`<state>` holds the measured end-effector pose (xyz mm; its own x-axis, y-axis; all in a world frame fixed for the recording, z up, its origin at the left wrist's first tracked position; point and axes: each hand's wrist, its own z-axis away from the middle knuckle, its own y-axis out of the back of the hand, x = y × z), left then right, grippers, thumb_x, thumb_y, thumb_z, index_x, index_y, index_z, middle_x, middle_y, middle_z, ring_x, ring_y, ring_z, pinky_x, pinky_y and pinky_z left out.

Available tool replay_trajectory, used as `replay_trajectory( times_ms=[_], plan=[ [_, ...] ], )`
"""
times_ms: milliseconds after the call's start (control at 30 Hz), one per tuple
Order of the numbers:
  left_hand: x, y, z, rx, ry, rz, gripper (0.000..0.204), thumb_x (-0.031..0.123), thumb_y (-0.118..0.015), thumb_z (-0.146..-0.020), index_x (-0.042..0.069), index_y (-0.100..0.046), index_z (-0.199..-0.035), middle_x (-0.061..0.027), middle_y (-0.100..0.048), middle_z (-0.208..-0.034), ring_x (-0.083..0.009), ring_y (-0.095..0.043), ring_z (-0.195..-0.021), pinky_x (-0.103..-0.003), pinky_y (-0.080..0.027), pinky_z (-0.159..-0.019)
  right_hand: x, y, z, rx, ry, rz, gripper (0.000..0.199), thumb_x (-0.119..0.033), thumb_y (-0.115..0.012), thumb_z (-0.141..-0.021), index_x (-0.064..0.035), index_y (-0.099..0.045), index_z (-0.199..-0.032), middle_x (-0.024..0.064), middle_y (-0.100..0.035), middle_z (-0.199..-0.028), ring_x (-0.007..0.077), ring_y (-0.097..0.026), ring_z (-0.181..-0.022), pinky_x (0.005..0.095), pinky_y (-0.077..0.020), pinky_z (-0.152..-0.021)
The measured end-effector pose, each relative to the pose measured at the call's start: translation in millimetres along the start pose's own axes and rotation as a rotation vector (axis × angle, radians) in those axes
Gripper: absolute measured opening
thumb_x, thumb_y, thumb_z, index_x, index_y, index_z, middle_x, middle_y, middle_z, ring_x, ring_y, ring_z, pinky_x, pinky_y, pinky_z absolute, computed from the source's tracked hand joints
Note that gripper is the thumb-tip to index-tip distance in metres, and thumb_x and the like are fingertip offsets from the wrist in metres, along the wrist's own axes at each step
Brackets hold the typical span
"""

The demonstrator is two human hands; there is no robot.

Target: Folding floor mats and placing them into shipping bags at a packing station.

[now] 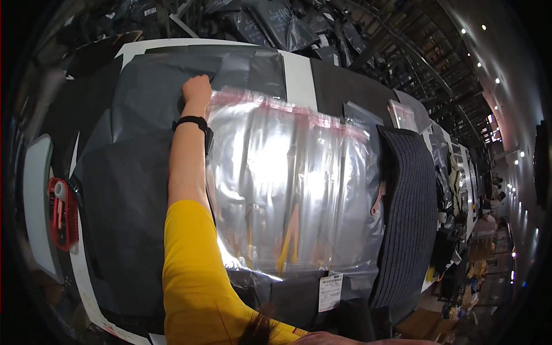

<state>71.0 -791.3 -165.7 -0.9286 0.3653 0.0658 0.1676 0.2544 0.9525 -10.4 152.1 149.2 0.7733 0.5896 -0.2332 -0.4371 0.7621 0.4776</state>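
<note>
Warehouse racks stuffed with dark parcels fill the background at twelve o'clock, behind a long packing table (299, 72) spread with grey mailer bags (155, 98). At eleven o'clock the left hand (196, 89), closed in a fist, pinches the top left corner of a large clear plastic bag (287, 184) lying flat at the table's centre. At three o'clock the right hand (379, 198) shows only fingertips past the bag's edge, grip impossible to tell, beside a dark ribbed garment (411, 218). A red tool holder (62, 214) hangs at nine o'clock.
</note>
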Motion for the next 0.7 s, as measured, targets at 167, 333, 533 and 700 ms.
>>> replay_trajectory(
  times_ms=[167,333,533,700],
  plan=[
    [22,-14,-20,0.085,0.401,0.238,0.024,0.02,-0.048,-0.092,0.004,-0.064,-0.1,-0.0182,-0.069,-0.098,-0.0345,-0.068,-0.091,-0.048,-0.054,-0.081,-25,-53,16,-0.006,0.054,-0.058,0.048,-0.011,-0.068,-0.084,0.0041,-0.053,-0.127,0.0098,-0.064,-0.116,0.0243,-0.06,-0.102,0.0361,-0.0485,-0.09],
    [-93,16,-6,0.189,0.623,0.747,0.035,0.023,-0.05,-0.086,-0.007,-0.065,-0.091,-0.0284,-0.066,-0.096,-0.0435,-0.064,-0.09,-0.048,-0.049,-0.079,-152,-212,77,-0.053,0.05,-0.002,0.047,-0.011,-0.068,-0.084,0.0043,-0.053,-0.126,0.0096,-0.064,-0.116,0.0244,-0.061,-0.101,0.0361,-0.0486,-0.09],
    [-109,153,-24,0.559,0.157,0.926,0.026,0.02,-0.052,-0.089,-0.004,-0.061,-0.088,-0.0214,-0.063,-0.081,-0.0288,-0.062,-0.076,-0.039,-0.046,-0.071,-97,-141,40,-0.128,0.073,-0.005,0.047,-0.011,-0.068,-0.084,0.0046,-0.054,-0.126,0.0094,-0.064,-0.115,0.0246,-0.061,-0.1,0.036,-0.0487,-0.09],
    [-61,283,-52,0.466,-0.231,1.007,0.029,0.024,-0.054,-0.093,-0.003,-0.062,-0.086,-0.0039,-0.056,-0.071,-0.0124,-0.049,-0.069,-0.029,-0.04,-0.064,16,9,-32,-0.092,0.07,0.22,0.052,-0.021,-0.067,-0.086,0.0032,-0.051,-0.129,0.0116,-0.061,-0.121,0.0261,-0.058,-0.106,0.0371,-0.046,-0.093]
  ],
)
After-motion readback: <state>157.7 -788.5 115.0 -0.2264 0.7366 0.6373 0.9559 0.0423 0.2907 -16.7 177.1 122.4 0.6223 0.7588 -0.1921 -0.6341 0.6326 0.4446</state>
